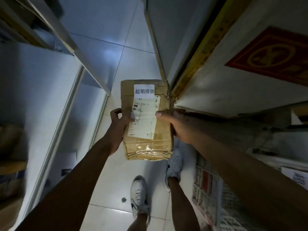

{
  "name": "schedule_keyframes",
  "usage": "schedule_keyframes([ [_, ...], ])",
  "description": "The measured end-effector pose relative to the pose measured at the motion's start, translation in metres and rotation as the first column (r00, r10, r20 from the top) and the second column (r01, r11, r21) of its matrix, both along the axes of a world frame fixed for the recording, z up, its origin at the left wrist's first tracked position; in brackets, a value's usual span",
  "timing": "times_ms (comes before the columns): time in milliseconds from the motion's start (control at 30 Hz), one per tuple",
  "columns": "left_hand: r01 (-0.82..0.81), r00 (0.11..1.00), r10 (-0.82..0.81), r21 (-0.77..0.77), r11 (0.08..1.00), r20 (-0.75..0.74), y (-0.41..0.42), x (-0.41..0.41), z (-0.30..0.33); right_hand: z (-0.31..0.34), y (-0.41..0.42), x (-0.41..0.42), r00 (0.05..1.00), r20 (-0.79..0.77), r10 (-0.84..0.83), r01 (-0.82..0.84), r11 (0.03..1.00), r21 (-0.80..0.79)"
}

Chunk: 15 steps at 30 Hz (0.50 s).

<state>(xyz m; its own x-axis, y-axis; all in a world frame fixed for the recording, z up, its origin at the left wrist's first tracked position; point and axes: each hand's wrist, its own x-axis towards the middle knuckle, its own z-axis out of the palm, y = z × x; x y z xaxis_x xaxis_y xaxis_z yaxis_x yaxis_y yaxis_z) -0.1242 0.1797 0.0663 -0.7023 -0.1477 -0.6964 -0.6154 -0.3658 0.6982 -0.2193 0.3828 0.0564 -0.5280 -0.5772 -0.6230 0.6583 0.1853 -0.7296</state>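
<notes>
Parcel held in the aisle between shelves

Over the tiled floor, the cardboard parcel hangs mid-frame, with a shelf edge at its 2 o'clock. The left hand grips its 9 o'clock side and the right hand its 3 o'clock side, fingers clamped. Sliding both thumbs off the label would make it easier to read.

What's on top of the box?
A small white sticker overlaps the top of a long shipping label on the box. The left hand and right hand grip the sides; both thumbs cover parts of its print. Tape crosses the near end.
</notes>
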Motion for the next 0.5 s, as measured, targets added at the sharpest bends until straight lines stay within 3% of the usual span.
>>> schedule_keyframes([
  [267, 0.258, 0.966, -0.258, -0.007, 0.966, -0.013, 0.071, -0.016, 0.003, -0.017, 0.082, 0.054, 0.929, 0.102, -0.355, 0.346, 0.933, 0.097],
  [500, 0.534, 0.845, -0.534, 0.006, 0.845, 0.024, 0.174, -0.038, -0.004, -0.033, 0.181, 0.091, 0.782, 0.115, -0.613, 0.603, 0.79, 0.11],
])
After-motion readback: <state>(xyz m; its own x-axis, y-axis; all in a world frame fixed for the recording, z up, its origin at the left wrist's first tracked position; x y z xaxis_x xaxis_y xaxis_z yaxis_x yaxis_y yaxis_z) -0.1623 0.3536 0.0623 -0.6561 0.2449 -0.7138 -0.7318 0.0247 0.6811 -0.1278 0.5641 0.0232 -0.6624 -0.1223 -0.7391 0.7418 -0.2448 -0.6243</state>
